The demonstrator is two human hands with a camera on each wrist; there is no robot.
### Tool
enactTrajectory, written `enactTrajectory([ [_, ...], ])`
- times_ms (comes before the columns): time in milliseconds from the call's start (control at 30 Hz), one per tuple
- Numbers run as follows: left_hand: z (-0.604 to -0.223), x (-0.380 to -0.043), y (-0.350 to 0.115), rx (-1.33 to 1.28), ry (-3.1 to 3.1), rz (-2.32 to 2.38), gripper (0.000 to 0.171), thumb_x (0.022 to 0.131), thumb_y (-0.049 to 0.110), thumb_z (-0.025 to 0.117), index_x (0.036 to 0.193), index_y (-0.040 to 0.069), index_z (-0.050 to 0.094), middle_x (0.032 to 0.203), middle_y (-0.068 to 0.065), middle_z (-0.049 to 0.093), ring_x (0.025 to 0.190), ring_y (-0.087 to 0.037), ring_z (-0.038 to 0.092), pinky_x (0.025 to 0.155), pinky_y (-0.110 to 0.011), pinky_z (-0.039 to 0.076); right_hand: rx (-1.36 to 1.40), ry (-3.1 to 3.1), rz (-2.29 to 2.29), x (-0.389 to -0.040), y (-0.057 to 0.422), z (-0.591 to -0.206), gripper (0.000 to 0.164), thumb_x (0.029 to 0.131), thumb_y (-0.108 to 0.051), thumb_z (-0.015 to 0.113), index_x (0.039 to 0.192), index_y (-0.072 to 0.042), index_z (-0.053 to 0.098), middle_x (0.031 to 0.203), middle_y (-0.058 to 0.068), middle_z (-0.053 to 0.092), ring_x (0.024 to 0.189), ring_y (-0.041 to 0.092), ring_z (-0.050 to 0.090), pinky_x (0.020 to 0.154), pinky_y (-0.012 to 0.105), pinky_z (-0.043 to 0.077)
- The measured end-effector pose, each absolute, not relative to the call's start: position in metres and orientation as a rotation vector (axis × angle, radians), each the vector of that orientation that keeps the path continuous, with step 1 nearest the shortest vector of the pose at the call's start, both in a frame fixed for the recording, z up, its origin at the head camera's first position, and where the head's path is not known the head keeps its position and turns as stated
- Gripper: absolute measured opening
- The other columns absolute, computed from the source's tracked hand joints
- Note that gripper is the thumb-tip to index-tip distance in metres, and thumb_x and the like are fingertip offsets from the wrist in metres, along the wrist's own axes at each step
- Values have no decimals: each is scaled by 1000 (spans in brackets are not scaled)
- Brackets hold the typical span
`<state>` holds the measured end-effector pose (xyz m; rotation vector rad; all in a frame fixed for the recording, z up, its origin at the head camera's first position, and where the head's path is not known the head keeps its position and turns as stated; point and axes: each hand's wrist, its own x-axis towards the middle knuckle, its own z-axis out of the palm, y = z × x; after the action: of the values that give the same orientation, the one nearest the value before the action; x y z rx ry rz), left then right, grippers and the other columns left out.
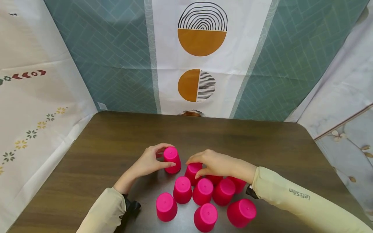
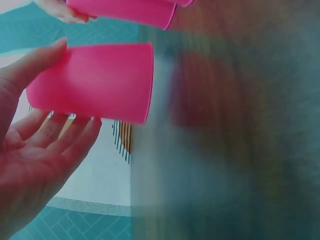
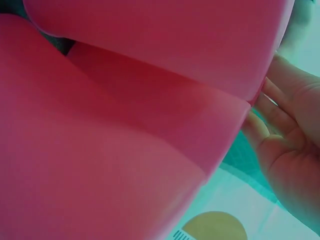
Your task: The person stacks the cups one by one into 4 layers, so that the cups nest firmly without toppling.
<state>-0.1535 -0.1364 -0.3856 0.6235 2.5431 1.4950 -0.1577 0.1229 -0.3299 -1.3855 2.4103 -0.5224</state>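
Note:
An upside-down pink cup [image 1: 172,158] is between the thumb and fingers of my left hand [image 1: 150,161], left of the other cups. In the left wrist view the thumb presses one side of this cup [image 2: 95,80] and the fingers lie along the other. My right hand [image 1: 215,163] reaches over the group from the right and grips a second pink cup [image 1: 192,174] near its top. In the right wrist view nearby cups [image 3: 90,165] hide most of what the right hand [image 3: 292,135] holds.
Several more inverted pink cups stand close together in front of the hands, including a front-left cup [image 1: 166,207], a front cup [image 1: 205,217] and a front-right cup [image 1: 242,213]. The brown wooden table [image 1: 122,129] ends at a patterned cloth [image 1: 125,64] behind.

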Motion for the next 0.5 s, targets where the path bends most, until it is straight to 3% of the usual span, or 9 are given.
enactTrajectory([
  [500, -386, -184, -117, 557, 2555, 1562, 54, 73, 14, 79, 120, 6, 55, 110, -11, 63, 98, -30, 63, 79, -36, 55, -1313, 2443, -529, -154, 123, -330, 49, 79, -22, 75, 124, -9, 60, 121, 4, 62, 112, 18, 58, 86, 20, 49],
])
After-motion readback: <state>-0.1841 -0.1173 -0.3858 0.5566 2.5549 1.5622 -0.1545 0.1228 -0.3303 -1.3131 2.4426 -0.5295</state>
